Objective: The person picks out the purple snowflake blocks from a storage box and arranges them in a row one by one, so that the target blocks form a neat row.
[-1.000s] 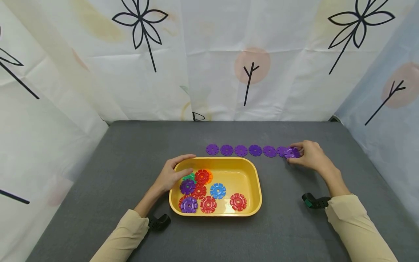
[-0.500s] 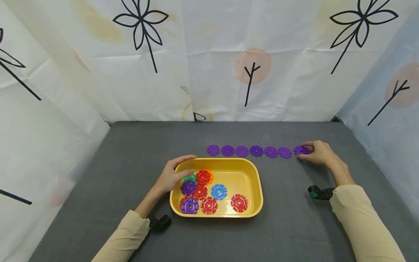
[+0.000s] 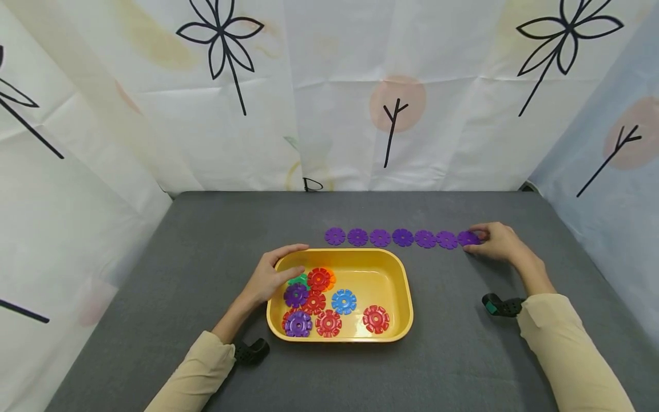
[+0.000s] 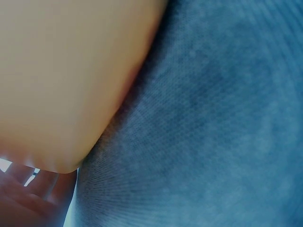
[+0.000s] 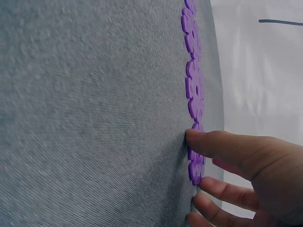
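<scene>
A row of purple flower-shaped plastic discs [image 3: 403, 237] runs left to right behind the yellow tray [image 3: 396, 337]. My right hand [image 3: 496, 241] pinches the purple flower disc [image 3: 466, 238] at the row's right end. In the right wrist view, the thumb [image 5: 213, 143] lies over the near edge of that disc [image 5: 196, 172], which is flat on the cloth close to its neighbour [image 5: 195, 92]. My left hand [image 3: 268, 273] holds the tray's back left corner, thumb inside and index finger along the back rim. Its other fingers are hidden in the head view.
Inside the tray lie several loose flower discs: red [image 3: 376, 319], blue [image 3: 344, 301], purple [image 3: 297, 324], green [image 3: 297, 280] and orange [image 3: 332, 280]. Grey cloth [image 3: 206, 240] covers the table. A printed white curtain [image 3: 329, 131] stands along its back and sides.
My right hand first moved right with the purple disc, off the overlapped neighbour, then slid it slightly back left to the row's end. My left hand stays at the tray.
</scene>
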Action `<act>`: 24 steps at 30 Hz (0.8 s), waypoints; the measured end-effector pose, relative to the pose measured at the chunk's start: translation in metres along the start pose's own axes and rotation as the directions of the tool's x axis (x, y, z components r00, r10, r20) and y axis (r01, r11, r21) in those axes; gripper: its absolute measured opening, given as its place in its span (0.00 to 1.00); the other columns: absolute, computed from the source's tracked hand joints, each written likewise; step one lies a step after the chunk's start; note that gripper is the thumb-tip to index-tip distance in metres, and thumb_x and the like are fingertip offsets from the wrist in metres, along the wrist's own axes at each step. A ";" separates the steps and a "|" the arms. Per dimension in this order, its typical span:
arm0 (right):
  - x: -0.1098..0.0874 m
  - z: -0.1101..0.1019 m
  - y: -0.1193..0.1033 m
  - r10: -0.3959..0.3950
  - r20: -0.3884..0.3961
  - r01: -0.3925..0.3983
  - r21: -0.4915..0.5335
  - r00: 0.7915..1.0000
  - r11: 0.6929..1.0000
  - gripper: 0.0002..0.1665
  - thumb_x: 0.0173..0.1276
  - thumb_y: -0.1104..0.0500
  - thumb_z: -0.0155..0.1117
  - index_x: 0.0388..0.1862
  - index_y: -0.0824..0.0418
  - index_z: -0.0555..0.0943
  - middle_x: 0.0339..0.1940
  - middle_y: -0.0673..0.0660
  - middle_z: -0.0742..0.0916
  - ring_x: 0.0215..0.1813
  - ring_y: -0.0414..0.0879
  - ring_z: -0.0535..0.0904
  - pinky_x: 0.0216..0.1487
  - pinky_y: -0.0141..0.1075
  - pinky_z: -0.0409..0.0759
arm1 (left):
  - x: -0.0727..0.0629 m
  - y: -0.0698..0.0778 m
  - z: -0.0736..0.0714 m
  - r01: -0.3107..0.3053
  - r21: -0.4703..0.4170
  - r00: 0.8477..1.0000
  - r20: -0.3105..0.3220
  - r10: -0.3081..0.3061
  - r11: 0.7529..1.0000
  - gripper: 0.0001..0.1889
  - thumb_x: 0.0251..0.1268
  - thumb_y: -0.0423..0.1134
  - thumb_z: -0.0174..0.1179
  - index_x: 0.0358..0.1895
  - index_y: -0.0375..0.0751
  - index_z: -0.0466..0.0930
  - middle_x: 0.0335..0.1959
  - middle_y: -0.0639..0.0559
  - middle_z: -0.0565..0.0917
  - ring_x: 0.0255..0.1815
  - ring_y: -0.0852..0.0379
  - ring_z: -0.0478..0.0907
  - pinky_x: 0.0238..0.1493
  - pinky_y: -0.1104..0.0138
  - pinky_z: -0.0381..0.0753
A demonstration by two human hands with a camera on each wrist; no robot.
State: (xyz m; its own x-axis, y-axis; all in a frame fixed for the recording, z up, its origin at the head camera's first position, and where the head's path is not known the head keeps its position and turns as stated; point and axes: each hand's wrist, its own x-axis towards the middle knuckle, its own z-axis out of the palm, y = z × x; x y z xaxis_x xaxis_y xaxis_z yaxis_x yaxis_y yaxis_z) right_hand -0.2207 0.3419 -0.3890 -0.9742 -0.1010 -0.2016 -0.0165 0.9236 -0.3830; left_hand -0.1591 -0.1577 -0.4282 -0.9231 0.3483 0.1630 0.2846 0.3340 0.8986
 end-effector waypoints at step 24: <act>-0.058 0.026 -0.183 -0.469 -0.220 0.512 0.228 0.856 0.828 0.27 0.62 0.58 0.77 0.60 0.63 0.84 0.49 0.61 0.86 0.49 0.55 0.81 0.52 0.52 0.86 | 0.001 0.000 0.000 0.009 -0.010 1.000 0.002 -0.009 1.000 0.23 0.71 0.33 0.61 0.67 0.35 0.76 0.68 0.36 0.79 0.65 0.38 0.79 0.67 0.46 0.78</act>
State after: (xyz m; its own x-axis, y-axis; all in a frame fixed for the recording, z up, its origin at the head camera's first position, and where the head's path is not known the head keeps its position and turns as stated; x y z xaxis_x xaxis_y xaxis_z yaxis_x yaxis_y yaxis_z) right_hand -0.1552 0.1693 -0.3310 -0.8753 -0.4376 0.2057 -0.4614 0.6286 -0.6261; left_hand -0.1595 -0.1573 -0.4281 -0.9252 0.3469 0.1539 0.2735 0.3282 0.9041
